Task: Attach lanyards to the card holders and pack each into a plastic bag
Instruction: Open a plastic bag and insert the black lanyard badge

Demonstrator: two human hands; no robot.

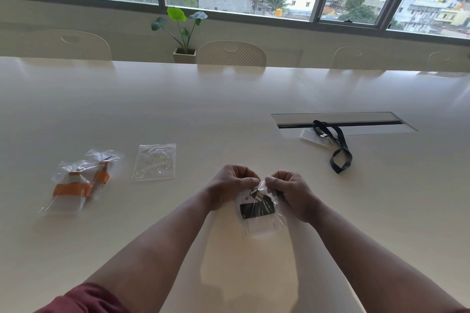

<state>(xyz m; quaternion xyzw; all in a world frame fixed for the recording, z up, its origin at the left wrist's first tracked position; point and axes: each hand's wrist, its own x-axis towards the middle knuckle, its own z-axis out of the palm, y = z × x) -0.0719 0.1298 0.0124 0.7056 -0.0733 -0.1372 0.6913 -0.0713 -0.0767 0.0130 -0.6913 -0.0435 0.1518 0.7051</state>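
Pale table [178, 109] under windows, head view: left hand [230, 185] and right hand [292, 192] pinch the bag [259, 213] mouth, black lanyard and holder inside. 2 packed bags [76, 180] lie left. Risk, I'd say: the clip snags the seal, leaving it gaping.

Curled fingers of both hands hid the top edge of the bag [259, 213]. Crinkled plastic blurred the packed bags [76, 180] at left. The holder [313, 137] under the loose lanyard [338, 150] was too faint to read.
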